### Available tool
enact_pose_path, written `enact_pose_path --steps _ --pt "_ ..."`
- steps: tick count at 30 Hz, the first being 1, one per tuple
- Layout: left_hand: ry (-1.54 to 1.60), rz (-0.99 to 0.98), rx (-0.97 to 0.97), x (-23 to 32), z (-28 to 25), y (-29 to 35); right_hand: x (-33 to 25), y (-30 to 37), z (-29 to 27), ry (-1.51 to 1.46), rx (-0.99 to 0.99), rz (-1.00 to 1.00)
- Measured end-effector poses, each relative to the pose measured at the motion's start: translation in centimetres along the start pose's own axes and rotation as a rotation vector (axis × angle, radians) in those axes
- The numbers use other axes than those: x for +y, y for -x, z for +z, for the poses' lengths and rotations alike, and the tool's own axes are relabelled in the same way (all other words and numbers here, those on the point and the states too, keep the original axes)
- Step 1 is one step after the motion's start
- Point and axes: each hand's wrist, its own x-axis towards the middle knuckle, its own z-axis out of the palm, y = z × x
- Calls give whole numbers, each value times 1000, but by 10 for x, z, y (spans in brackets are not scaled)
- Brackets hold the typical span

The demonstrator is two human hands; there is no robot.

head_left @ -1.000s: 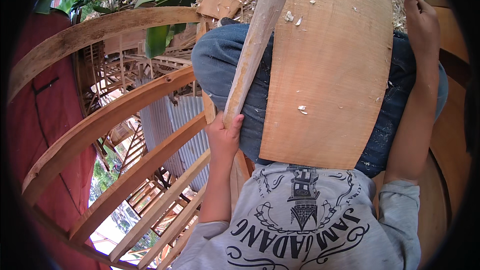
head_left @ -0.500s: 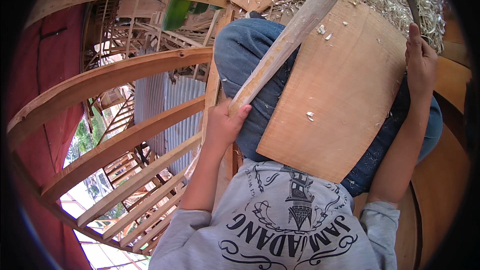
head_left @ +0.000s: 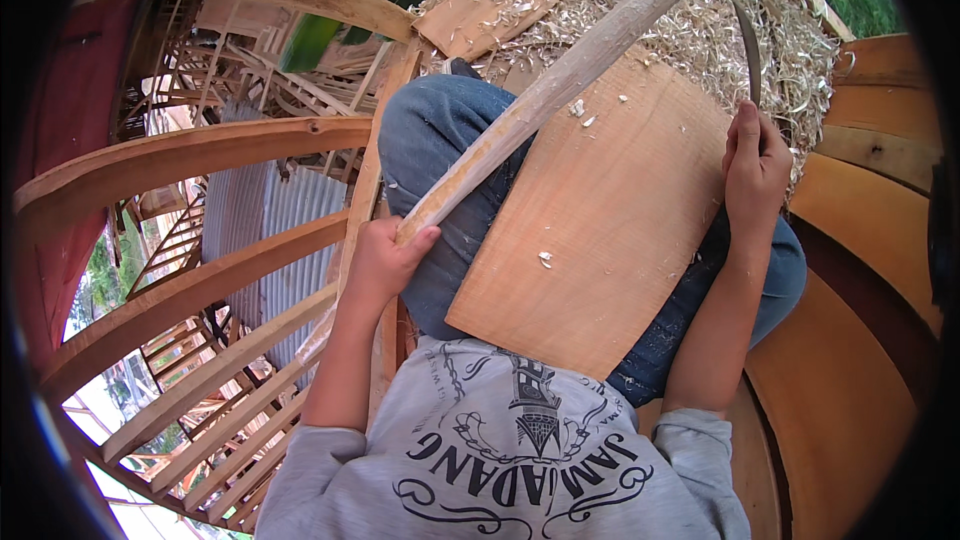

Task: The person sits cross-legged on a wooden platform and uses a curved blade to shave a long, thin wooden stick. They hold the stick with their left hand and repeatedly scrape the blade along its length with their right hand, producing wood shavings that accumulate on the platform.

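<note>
1. Gripping a pale wooden pole [head_left: 560, 100] by its near end, wrapped tightly in the left hand [head_left: 385, 258].
2. Holding a curved blade [head_left: 751, 52], pointed far, in the curled right hand [head_left: 757, 168].
3. Slanting the pole from near left to far right, above a wooden board [head_left: 610, 210].
4. Bearing the board on jeans-clad legs [head_left: 425, 130], near heaped shavings [head_left: 795, 70].

Board [head_left: 600, 230] on legs [head_left: 435, 130], shavings [head_left: 690, 50] beyond

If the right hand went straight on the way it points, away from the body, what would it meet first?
Probably the wood shavings, which lie ahead of the right hand and behind the curved blade it holds. Height above them is unclear from this single view, so it might pass over.
</note>
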Motion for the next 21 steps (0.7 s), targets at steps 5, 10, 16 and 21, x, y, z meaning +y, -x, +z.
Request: enact_pose_path --steps 5,10,16,21 --pt "14 -34 -108 -3 -7 -10 -12 6 3 99 -31 3" --pt "-33 -49 -163 5 -17 -15 -8 11 7 -111 -113 -79" --pt "91 -5 -177 10 -20 -17 -18 30 22 148 -165 -284" --pt "91 -62 -273 6 -25 -21 -53 67 52 383 -304 -410"
